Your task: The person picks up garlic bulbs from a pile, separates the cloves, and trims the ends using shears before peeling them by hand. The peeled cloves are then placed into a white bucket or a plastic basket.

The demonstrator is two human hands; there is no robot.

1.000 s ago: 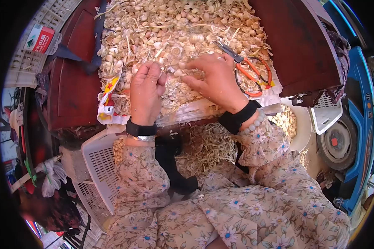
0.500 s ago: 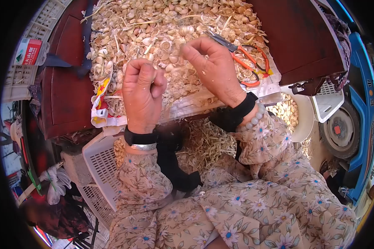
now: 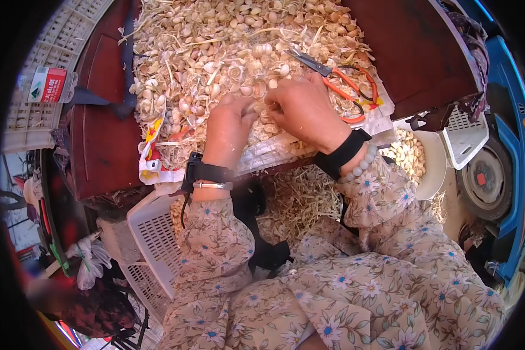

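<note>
A thick spread of garlic cloves and loose skins (image 3: 204,46) covers the tabletop in front of me. My left hand (image 3: 229,125) hovers over its near part with fingers curled inward and thumb side facing right. Close beside it, my right hand (image 3: 309,112) is bent palm down, its fingertips pinched together. Whatever either set of fingertips holds is hidden from view. Orange-handled scissors (image 3: 334,76) lie on the cloves just beyond my right hand, blades pointing up and left.
A white bucket (image 3: 434,175) of peeled cloves (image 3: 406,154) stands below the table at right. White plastic baskets (image 3: 154,233) sit at lower left. Dry stalks (image 3: 300,198) lie beneath the table edge. A blue vehicle with a wheel (image 3: 484,178) is at far right.
Both hands have turned more palm down, and their fingertips now point toward each other. My left hand has shifted right; my right hand has come lower, nearer the cloves.
</note>
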